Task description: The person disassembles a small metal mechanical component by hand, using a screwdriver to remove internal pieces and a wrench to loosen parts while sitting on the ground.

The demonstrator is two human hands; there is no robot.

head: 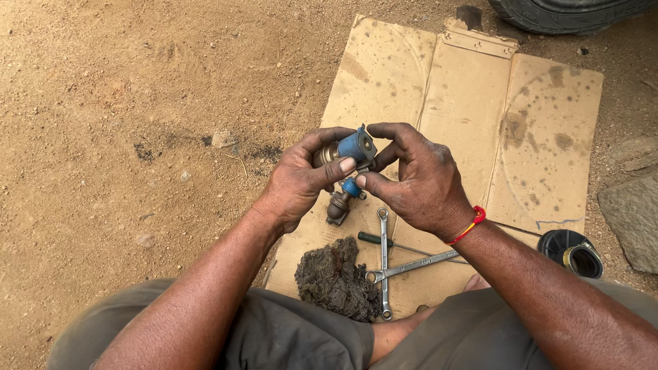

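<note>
My left hand (300,177) grips a small brass-coloured part with a blue cap (354,146), held up over the cardboard. My right hand (419,179) closes on the same part from the right, its thumb and fingers pinching at the blue end. A second, similar brass part with a blue tip (340,203) shows just below my hands; I cannot tell whether it lies on the cardboard or hangs from the held part. A red thread band circles my right wrist.
A flattened, stained cardboard sheet (548,123) lies on the dirt ground. On it near my knees are two crossed spanners (384,264), a screwdriver (373,239) and a dirty rag (334,279). A black rubber sleeve (574,252) lies right, a stone (634,216) beyond, a tyre (562,12) at top.
</note>
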